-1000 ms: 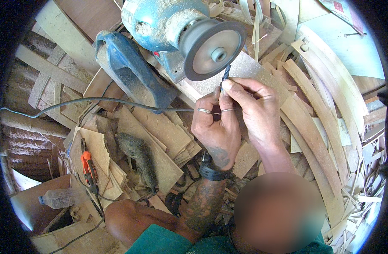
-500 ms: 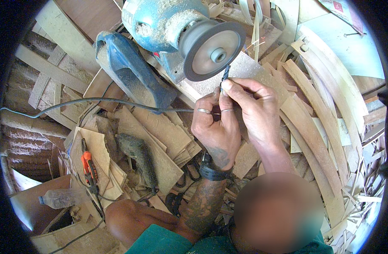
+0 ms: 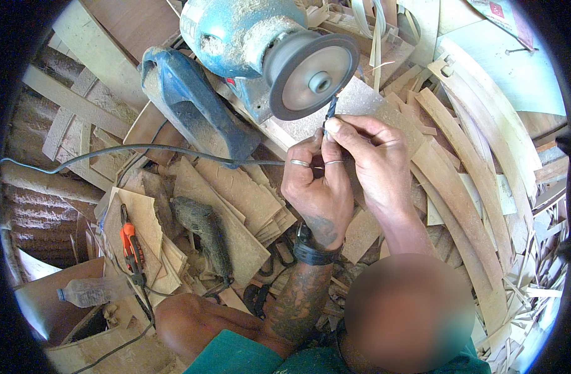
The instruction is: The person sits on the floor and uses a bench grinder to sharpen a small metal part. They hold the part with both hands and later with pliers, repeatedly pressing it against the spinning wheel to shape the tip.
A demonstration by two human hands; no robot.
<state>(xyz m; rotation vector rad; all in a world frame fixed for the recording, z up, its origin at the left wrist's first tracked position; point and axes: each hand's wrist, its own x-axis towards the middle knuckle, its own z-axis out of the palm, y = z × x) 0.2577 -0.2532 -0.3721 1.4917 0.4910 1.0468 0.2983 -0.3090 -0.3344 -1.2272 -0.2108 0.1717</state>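
Note:
A dark twist drill bit (image 3: pixel 331 108) points up at the rim of the grey grinding wheel (image 3: pixel 298 87), its tip touching or very close to the lower right edge, where a small orange glow shows. My right hand (image 3: pixel 380 156) pinches the bit between thumb and forefinger. Just below, my left hand (image 3: pixel 320 181), with two rings and a dark wristwatch (image 3: pixel 315 252), closes its fingers round the lower end of the bit. The fingers of both hands meet there and hide the shank. The wheel sits on a dusty blue bench grinder (image 3: pixel 239 34).
Left of the grinder lies a blue metal stand-like part (image 3: pixel 195 103), with a black cable (image 3: pixel 173 149) crossing below. A dusty power tool (image 3: pixel 204 230), orange-handled pliers (image 3: pixel 129 243) and a plastic bottle (image 3: pixel 93 292) lie at lower left. Curved wooden strips (image 3: pixel 466 206) are stacked on the right.
The spray of sparks right of the wheel has shrunk to a small glow at the bit's tip. Both hands keep nearly the same place and grip.

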